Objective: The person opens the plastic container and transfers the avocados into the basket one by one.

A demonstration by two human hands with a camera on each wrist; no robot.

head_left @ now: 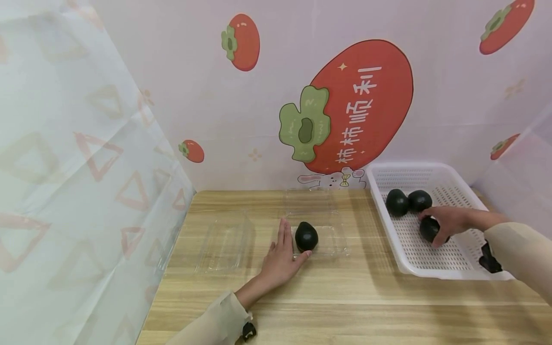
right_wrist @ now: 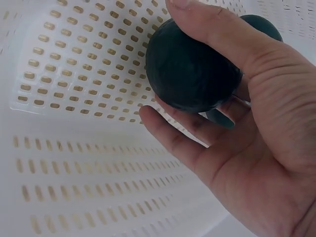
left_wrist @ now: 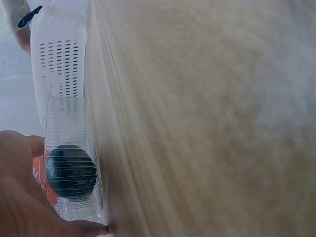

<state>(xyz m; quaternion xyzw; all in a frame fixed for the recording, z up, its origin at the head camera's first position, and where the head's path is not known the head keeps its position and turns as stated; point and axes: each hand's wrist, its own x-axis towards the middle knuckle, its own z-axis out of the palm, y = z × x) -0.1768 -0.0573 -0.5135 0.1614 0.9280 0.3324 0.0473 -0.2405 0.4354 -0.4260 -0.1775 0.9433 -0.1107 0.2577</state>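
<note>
In the white basket my right hand point(head_left: 446, 223) grips a dark avocado point(head_left: 429, 229). The right wrist view shows the thumb over the top of this avocado point(right_wrist: 190, 69) and fingers beneath it. Two more avocados point(head_left: 397, 202) lie beside each other near the basket's far left corner. My left hand point(head_left: 280, 261) rests at the left side of a clear plastic box point(head_left: 334, 239), its fingers straight and the thumb spread along the near edge. Inside that box, in its left part, sits one avocado point(head_left: 306, 236), also seen through the ribbed wall in the left wrist view.
The white perforated basket point(head_left: 405, 268) stands at the right of the wooden table point(head_left: 327, 306). A second clear plastic box point(head_left: 222, 244) stands to the left. The clear box's raised lid point(head_left: 310, 201) is behind it, close to the printed back wall point(head_left: 241, 105).
</note>
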